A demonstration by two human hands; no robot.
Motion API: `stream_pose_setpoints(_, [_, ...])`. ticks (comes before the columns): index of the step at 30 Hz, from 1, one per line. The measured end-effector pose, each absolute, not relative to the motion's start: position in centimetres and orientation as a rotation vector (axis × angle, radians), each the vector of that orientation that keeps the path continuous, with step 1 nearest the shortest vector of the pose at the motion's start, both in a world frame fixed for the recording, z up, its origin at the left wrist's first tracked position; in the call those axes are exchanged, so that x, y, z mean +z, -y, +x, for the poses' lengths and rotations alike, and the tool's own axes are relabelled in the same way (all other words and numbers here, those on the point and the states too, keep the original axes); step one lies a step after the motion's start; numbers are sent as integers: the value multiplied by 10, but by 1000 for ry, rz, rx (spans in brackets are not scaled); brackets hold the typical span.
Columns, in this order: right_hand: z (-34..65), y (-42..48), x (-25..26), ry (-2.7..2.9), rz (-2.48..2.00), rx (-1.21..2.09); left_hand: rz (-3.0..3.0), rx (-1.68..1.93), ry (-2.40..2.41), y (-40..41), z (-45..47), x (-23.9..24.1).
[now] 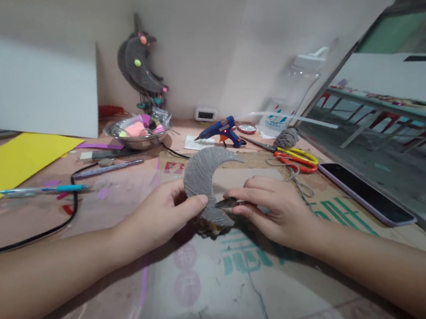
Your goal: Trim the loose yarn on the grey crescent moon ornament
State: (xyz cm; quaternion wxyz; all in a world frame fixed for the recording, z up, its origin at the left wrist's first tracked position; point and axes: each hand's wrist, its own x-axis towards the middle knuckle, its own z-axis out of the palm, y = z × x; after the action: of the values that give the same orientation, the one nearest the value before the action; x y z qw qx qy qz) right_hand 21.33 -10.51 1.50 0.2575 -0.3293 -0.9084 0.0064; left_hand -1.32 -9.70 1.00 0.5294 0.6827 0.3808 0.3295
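A grey yarn-wrapped crescent moon [203, 179] lies on a cardboard sheet [221, 274] in the middle of the table. My left hand [158, 217] grips the crescent's left edge, thumb pressed on top. My right hand [273, 206] is closed in a pinch on a small dark tool [227, 203] whose tip touches the crescent's lower end. A strand of grey yarn [297, 182] trails from the crescent area towards the yarn ball [286, 138] at the back right.
Behind stand a blue glue gun [221, 131], orange-yellow scissors [296, 158], a metal bowl of pompoms [140, 131] and finished crescents [142, 66]. A phone [364, 193] lies right. Yellow paper [3, 165], pens [46, 190] and a black cable [49, 232] lie left.
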Motion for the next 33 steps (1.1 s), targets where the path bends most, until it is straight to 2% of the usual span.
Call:
stream_pose_setpoints(10, [211,107,18,2387,-977,178,1556,800,-860,99,-12,12])
stream_pose_setpoints(33, [215,107,16,2507,-879,-128,1527,789,-893,97,-14,9])
